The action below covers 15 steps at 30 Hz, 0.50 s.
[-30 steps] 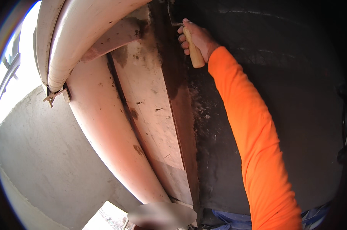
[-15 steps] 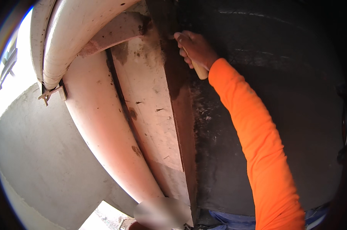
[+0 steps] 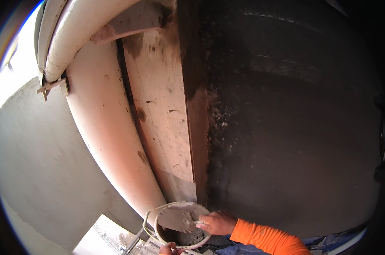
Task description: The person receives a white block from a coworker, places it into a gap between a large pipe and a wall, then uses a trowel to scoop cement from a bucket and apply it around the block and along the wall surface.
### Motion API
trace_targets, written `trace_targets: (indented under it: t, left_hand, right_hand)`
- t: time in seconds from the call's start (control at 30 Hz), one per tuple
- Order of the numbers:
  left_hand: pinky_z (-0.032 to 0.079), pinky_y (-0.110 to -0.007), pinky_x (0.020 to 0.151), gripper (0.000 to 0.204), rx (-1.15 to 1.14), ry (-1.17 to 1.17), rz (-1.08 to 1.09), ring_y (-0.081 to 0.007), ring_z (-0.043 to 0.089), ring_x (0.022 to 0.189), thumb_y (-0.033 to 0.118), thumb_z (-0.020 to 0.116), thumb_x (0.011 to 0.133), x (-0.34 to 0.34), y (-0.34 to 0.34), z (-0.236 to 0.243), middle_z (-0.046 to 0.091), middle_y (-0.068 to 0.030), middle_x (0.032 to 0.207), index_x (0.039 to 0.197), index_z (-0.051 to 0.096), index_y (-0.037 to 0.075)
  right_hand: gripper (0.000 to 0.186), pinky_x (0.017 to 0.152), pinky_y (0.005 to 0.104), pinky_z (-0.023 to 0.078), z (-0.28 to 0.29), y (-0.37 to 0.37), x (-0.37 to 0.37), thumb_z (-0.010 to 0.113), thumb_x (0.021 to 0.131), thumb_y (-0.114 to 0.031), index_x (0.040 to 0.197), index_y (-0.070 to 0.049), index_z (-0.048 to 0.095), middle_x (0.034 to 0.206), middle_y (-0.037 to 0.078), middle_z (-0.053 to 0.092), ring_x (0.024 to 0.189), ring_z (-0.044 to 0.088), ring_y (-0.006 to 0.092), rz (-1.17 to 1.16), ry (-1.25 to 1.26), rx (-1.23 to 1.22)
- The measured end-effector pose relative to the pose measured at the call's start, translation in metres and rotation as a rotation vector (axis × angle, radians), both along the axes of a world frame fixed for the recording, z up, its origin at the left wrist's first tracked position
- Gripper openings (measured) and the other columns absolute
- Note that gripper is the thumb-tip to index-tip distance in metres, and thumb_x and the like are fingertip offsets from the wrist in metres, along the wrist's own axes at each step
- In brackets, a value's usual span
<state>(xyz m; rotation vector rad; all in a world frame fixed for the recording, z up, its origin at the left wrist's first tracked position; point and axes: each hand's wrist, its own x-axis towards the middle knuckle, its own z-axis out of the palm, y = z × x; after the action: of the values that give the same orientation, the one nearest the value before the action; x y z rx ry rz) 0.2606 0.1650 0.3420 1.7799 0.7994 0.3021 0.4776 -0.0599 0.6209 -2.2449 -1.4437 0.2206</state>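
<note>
The right hand (image 3: 218,222) grasps a trowel (image 3: 198,222) at the right edge of the bucket (image 3: 156,227), whose rim leans toward the viewer. The grey mortar (image 3: 194,238) lies inside, toward the near edge. The left hand (image 3: 171,250) is at the near edge of the bucket, its fingers bent; it is partly cut off by the picture, so I cannot tell if it grips the rim or only rests there. The trowel's blade is hard to separate from the bucket's inner wall, as both look grey.

To work well here, I judge it is good to steady the rim with the left hand, take the mortar with the blade kept nearly flat, and lift it without scraping the rim, so that little falls.

The thin wire handle (image 3: 146,212) stands out at the bucket's left edge and could catch a sleeve. The big white pipe (image 3: 111,127) comes down to the far left edge and limits the space on that side. A pale panel (image 3: 165,106) rises beyond the far edge, with a dark wall (image 3: 294,148) to its right. Blue cloth (image 3: 252,248) lies beyond the bucket's right edge.
</note>
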Motion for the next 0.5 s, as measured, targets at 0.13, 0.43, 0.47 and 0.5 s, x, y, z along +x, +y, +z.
trace_targets:
  t: [0.13, 0.43, 0.47, 0.5]
  left_hand:
    - [0.059, -0.032, 0.072, 0.056, -0.613, -0.199, 0.249, -0.0191, 0.065, 0.071, 0.012, 0.098, 0.066, 0.002, -0.006, -0.004, 0.066, -0.0086, 0.089, 0.108, 0.063, -0.002]
    - [0.06, -0.049, 0.065, 0.026, -1.021, 0.022, 0.638, -0.0302, 0.061, 0.07, 0.03, 0.061, 0.098, -0.047, 0.035, -0.077, 0.065, -0.0089, 0.091, 0.11, 0.064, 0.007]
    - [0.06, -0.047, 0.066, 0.028, -1.057, 0.041, 0.615, -0.0293, 0.064, 0.078, 0.03, 0.06, 0.099, -0.061, 0.042, -0.076, 0.066, -0.0093, 0.105, 0.115, 0.064, 0.007]
    - [0.06, -0.047, 0.066, 0.028, -1.017, 0.052, 0.658, -0.0293, 0.064, 0.078, 0.03, 0.06, 0.099, -0.075, 0.045, -0.074, 0.066, -0.0094, 0.105, 0.115, 0.064, 0.007]
  right_hand:
    - [0.034, 0.058, 0.0522, 0.052, -0.032, -0.027, -0.007, 0.063, 0.098, -0.041, 0.096, -0.007, 0.061, 0.07, 0.022, 0.066, 0.069, 0.067, 0.046, -0.236, 0.022, 0.12]
    - [0.023, 0.05, 0.0289, 0.042, 0.156, 0.027, 0.112, 0.053, 0.107, -0.027, 0.096, -0.008, 0.058, 0.064, -0.003, 0.05, 0.055, 0.049, 0.007, -0.269, 0.25, 1.116]
    - [0.022, 0.048, 0.0287, 0.042, 0.186, 0.038, 0.131, 0.054, 0.107, -0.027, 0.099, -0.008, 0.059, 0.064, -0.003, 0.051, 0.053, 0.049, 0.0066, -0.217, 0.153, 1.172]
    - [0.019, 0.045, 0.0281, 0.042, 0.216, 0.047, 0.148, 0.054, 0.107, -0.027, 0.101, -0.009, 0.058, 0.064, -0.003, 0.051, 0.05, 0.048, 0.0064, -0.206, 0.071, 1.181]
